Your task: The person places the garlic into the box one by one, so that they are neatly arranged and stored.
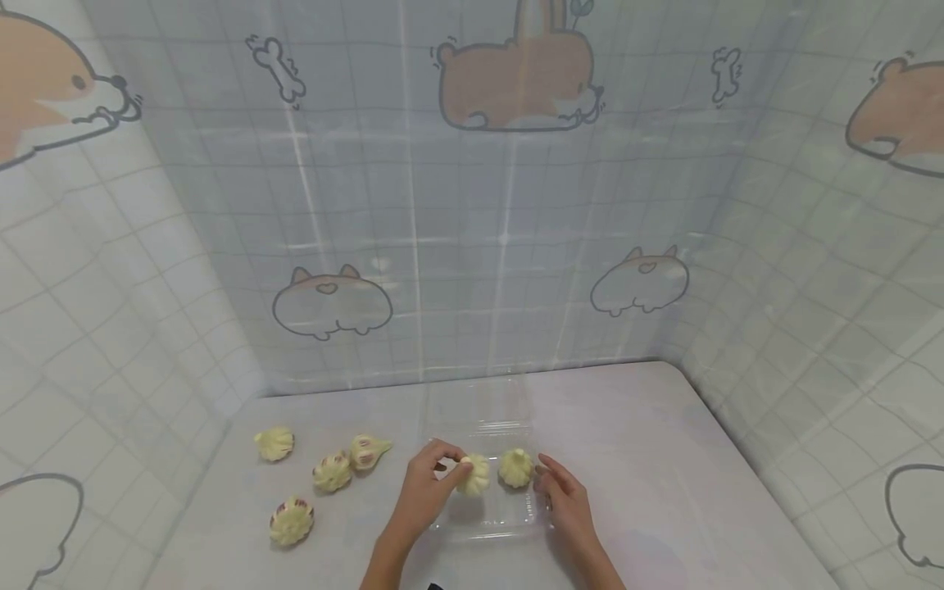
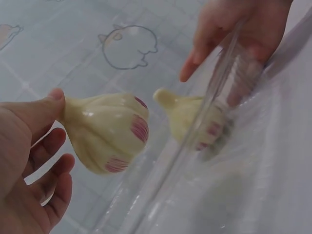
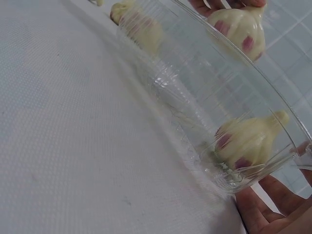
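Observation:
My left hand (image 1: 431, 483) pinches a garlic bulb (image 2: 109, 131) by its stem, fingertips at the narrow neck. The bulb is cream with purple streaks and hangs over the left part of a clear plastic container (image 1: 487, 533). Inside the container, near its right wall, a second garlic bulb (image 3: 248, 141) sits with its stem up. My right hand (image 1: 568, 500) is at the container's right side, fingers extended and right at the wall. In the left wrist view, part of that hand shows through the clear plastic.
Several more garlic bulbs (image 1: 332, 472) lie on the white tabletop (image 1: 664, 459) left of the container. The container's clear lid (image 1: 475, 403) is folded back behind it. Curtains (image 1: 472, 205) with a grid and cartoon animals surround the table at the back and both sides.

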A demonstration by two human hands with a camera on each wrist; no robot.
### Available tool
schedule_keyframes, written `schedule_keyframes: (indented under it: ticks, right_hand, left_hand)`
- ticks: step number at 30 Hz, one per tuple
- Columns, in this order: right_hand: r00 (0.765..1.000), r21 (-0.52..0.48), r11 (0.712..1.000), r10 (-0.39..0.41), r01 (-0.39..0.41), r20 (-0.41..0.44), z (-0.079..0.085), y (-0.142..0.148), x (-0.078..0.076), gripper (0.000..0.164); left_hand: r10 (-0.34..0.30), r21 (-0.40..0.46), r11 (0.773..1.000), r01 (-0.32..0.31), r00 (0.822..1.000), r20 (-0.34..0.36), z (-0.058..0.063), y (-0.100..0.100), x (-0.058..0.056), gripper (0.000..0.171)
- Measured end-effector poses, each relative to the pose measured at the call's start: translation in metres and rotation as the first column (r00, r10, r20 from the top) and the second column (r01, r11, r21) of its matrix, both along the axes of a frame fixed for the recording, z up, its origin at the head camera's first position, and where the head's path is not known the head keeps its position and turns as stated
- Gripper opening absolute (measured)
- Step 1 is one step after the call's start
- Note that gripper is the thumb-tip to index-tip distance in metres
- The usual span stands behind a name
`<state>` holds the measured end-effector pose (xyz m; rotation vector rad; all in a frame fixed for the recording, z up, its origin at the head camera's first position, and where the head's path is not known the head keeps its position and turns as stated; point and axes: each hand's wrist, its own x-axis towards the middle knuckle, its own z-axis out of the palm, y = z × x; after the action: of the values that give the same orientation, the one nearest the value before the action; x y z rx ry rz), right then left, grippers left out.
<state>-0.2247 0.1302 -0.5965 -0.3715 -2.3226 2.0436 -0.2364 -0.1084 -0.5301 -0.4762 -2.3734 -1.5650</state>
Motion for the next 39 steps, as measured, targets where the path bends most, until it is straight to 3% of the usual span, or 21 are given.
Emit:
schedule_keyframes:
  ticks: [13,28,39]
  right_hand:
    - [1.000,-0.022,1.000,0.012,-0.013,-0.027,-0.002,-0.001,0.000,0.038]
    - [0.999,-0.039,0.999,0.010,-0.011,-0.033,0.000,0.000,0.001,0.040]
    - [0.997,-0.044,0.999,0.021,-0.024,-0.075,-0.001,0.003,0.001,0.039]
  left_hand:
    - [-0.039,0.009,0.999,0.039,0.997,-0.073,-0.021,0.016,-0.003,0.014]
    - [-0.093,0.008,0.996,0.093,0.996,0.003,-0.028,0.031,0.002,0.012]
    - [-0.146,-0.006,0.989,0.146,0.989,0.003,-0.033,0.039,0.000,0.013]
